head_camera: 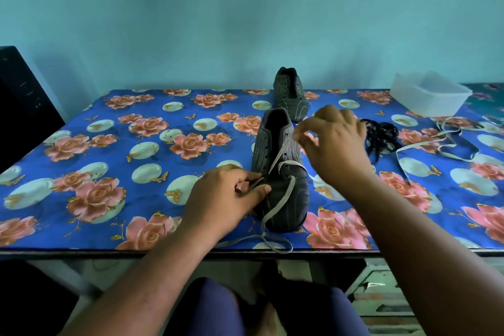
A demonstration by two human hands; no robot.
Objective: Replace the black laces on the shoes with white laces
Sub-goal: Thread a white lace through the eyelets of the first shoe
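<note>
Left hand (227, 196) pinches the white lace (278, 200) against the near shoe (282, 172) mid-table; right hand (336, 144) pinches its other end above the eyelets. Black laces (381, 136) lie heaped right, second shoe (290, 95) behind.

Glossy blue floral plastic-looking cover (152, 128) on worktop. Dark, smooth, slightly shiny leather-like shoe (283, 172) with ribbed side panels. Flat woven white lace (272, 210). Translucent matt plastic tub (428, 95).
</note>
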